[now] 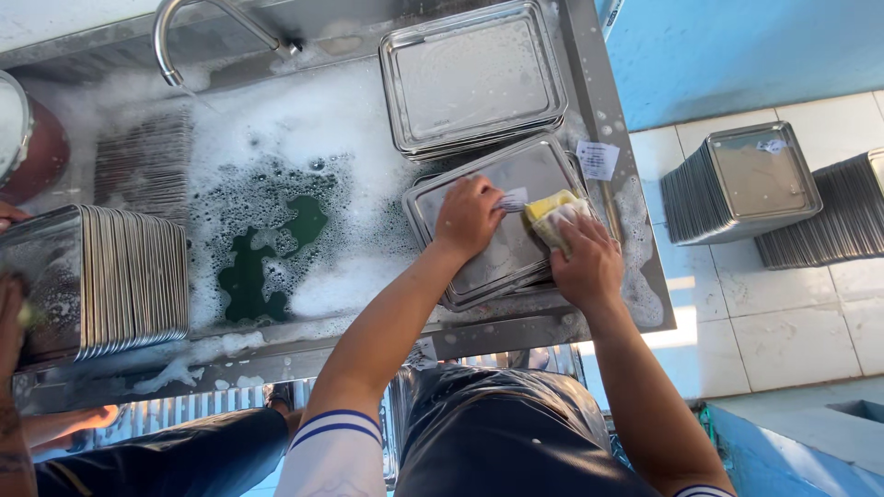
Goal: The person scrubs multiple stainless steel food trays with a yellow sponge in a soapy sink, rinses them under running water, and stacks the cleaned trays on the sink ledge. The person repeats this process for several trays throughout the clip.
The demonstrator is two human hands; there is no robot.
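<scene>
Down in the steel sink point(603, 101), the person's left hand point(468, 219) presses flat on a rectangular steel tray lid point(497, 267) that lies tilted at the near right of the basin, on top of other lids. Its fingers are spread apart and laid on the metal, next to a small white sticker point(513, 201) on the lid. The right hand point(587, 265) sits just to the right, its fingers clamped on a yellow sponge point(552, 213) that touches the lid's far right part. A second white label point(599, 158) clings to the sink's right rim.

Farther away, a stack of similar trays point(471, 78) lies flat at the far right of the sink. White foam point(304, 129) covers most of the basin, with a patch of dark green water point(276, 248) open in the middle. A curved tap point(198, 28) arches over the far left side. At the left, a row of trays standing on edge point(120, 281) rests at the sink's near left, and another person's hand point(11, 322) touches it from the left edge of the view.

On the white tiled floor point(792, 340) to the right stand two more tilted stacks of trays point(741, 182), one beside the other, against a blue wall point(737, 46).
</scene>
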